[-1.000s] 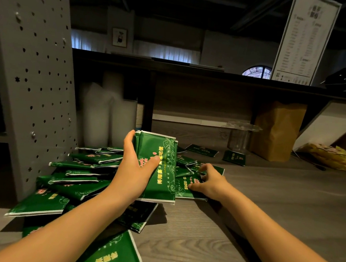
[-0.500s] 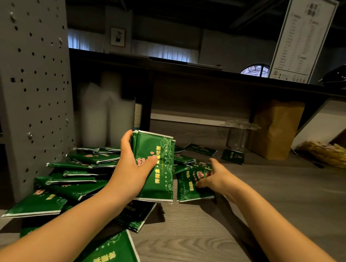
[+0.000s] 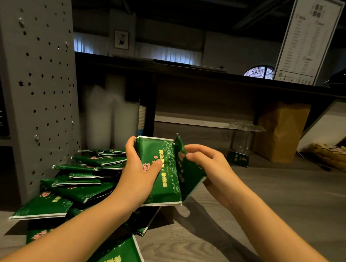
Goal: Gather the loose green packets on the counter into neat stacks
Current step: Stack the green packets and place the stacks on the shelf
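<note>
My left hand [image 3: 140,170] grips an upright stack of green packets [image 3: 163,183] above the wooden counter [image 3: 288,207], thumb across the front. My right hand [image 3: 211,167] pinches one more green packet [image 3: 188,175], tilted on edge against the right side of that stack. A loose heap of green packets [image 3: 86,177] lies on the counter to the left, under my left forearm. A further packet [image 3: 120,259] lies near the front edge. One small packet [image 3: 237,159] sits far back near a clear jar.
A grey pegboard panel [image 3: 35,73] rises at the left, right beside the heap. White cups [image 3: 109,120] stand behind it. A clear jar [image 3: 244,136], a brown paper bag [image 3: 278,131] and a yellow bag [image 3: 336,156] stand at the back right.
My right hand lifted a packet off the counter and brought it up against the stack in my left hand. The packets that lay beneath it are no longer visible.
</note>
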